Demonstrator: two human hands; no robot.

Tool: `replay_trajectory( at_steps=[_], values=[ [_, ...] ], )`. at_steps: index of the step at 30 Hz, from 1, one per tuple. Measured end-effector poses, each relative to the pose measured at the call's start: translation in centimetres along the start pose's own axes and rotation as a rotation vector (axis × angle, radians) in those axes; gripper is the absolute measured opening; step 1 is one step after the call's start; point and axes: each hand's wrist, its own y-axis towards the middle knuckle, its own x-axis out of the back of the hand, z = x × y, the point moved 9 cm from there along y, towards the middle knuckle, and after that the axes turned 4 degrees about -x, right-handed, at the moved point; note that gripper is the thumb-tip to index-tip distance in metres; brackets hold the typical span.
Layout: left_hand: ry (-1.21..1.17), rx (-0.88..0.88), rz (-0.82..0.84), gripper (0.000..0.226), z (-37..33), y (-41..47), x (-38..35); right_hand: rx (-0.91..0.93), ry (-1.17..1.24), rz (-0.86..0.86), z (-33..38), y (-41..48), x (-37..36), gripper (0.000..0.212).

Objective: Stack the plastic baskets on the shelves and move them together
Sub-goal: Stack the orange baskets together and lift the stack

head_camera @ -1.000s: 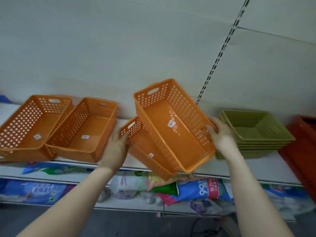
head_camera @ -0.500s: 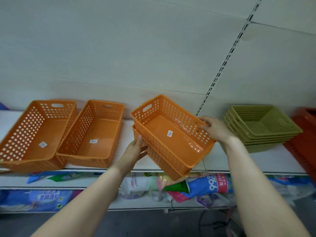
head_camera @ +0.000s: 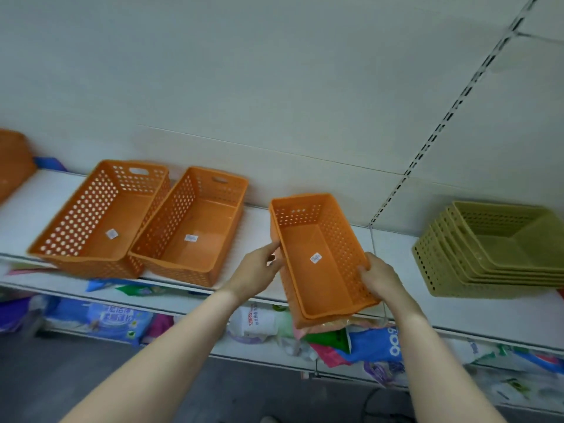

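Two orange perforated baskets are nested into one stack (head_camera: 320,261) that juts over the front edge of the white shelf (head_camera: 45,206). My left hand (head_camera: 259,270) grips the stack's left rim. My right hand (head_camera: 378,276) holds its right wall near the front corner. Two more orange baskets stand side by side on the shelf to the left: a larger one (head_camera: 97,221) and a narrower one (head_camera: 192,227), each with a white label inside.
A stack of several olive-green baskets (head_camera: 494,254) sits at the shelf's right end. Part of another orange item (head_camera: 12,160) shows at far left. A lower shelf holds coloured plastic bags (head_camera: 366,343). A slotted upright (head_camera: 433,138) runs up the wall.
The lifted, tilted basket has dropped fully into the lower one, forming one nested stack. Both hands shifted to its sides, and my view has turned to the left.
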Motion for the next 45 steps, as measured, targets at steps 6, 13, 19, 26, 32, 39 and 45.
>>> replay_trajectory(
  at_steps=[6,13,19,26,32,39,45],
  values=[
    [0.483,-0.099,-0.423,0.042,2.4,-4.3,10.7,0.061,0.052,-0.226,3.0,-1.8,4.6,0.015],
    [0.592,0.210,-0.610,0.049,10.6,-11.5,20.6,0.323,0.451,-0.116,15.3,-4.1,6.0,0.011],
    [0.601,0.254,-0.626,0.050,13.9,-13.0,26.1,0.261,0.631,0.049,23.8,-4.3,-1.2,0.011],
    [0.631,0.220,-0.567,0.048,16.9,-11.9,33.3,0.151,0.290,-0.160,27.1,-6.0,-6.1,0.022],
    [0.542,0.346,-0.412,0.047,21.3,-9.5,35.7,-0.021,0.139,-0.095,27.6,-6.8,-10.0,0.039],
    [0.591,0.282,-0.419,0.019,22.6,-10.1,37.8,-0.078,0.186,-0.047,27.2,-7.9,-11.6,0.044],
    [0.438,0.161,-0.675,0.038,16.4,-12.3,41.7,-0.053,0.205,-0.010,27.0,-7.8,-11.5,0.042]
  ],
)
